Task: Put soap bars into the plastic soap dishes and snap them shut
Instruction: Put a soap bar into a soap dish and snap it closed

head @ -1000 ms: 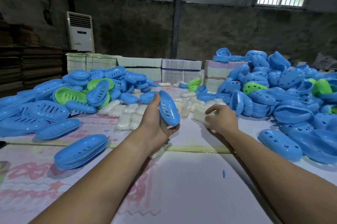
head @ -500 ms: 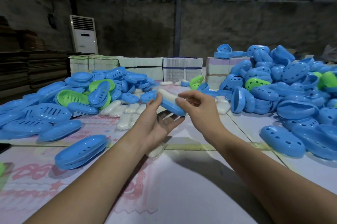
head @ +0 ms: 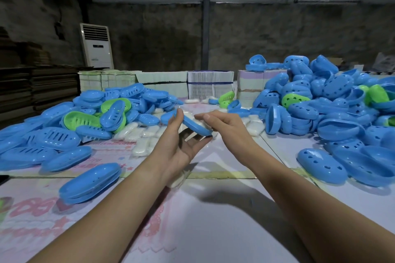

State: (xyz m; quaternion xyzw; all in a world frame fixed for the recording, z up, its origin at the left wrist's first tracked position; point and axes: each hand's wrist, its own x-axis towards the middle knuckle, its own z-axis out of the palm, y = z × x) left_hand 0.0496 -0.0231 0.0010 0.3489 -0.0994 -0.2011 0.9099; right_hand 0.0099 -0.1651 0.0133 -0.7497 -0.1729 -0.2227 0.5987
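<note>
Soap bar (head: 192, 117) in blue dish half (head: 195, 127), left hand (head: 181, 145) gripping, right hand (head: 226, 126) atop.

Blue dish half (head: 195, 124) held between left hand (head: 177, 147) and right hand (head: 226, 126): moulded plastic, smooth, semi-gloss. Soap bar (head: 193, 117) lying in it: white, in a thin clear glossy wrapper. Closed blue dish (head: 89, 182) on the table: same plastic, soft sheen. Green dish halves (head: 82, 120) in the left heap: glossy plastic, slotted. Table covering (head: 213, 230): smooth sheet with a faint sheen, printed pink. Stacked flat packs (head: 210, 83) at rear: matt paper or card. Rear wall (head: 256, 34): rough, matt, stained masonry.
</note>
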